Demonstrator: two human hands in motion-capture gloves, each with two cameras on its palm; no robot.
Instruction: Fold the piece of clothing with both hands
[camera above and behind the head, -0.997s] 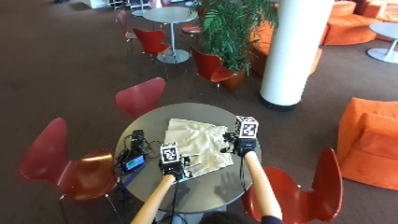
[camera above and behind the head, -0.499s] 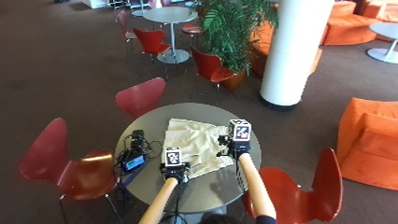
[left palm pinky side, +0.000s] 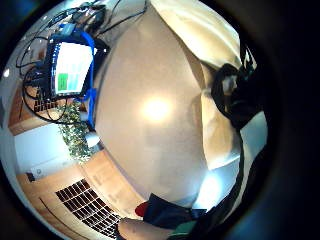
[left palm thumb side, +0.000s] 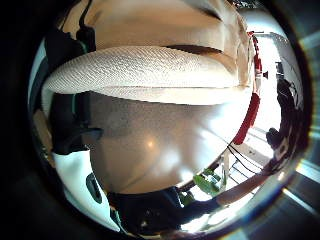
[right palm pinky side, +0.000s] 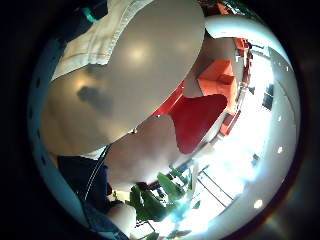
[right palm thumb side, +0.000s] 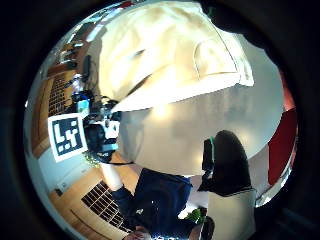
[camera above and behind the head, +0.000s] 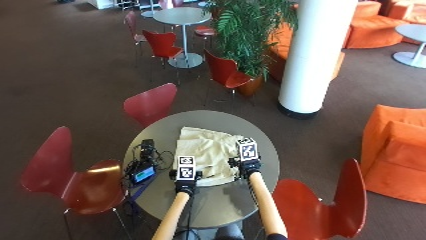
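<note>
The cream garment is lying spread on the round table, its near hem lifted. The left hand and right hand are sitting at that hem, seemingly pinching it to carry it over; the actual grips are hidden.

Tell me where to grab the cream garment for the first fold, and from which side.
Take the cream garment at its near hem, one corner per hand, coming from the person's side. It lies flat on the round table, and the left hand and right hand already sit at that edge.
</note>
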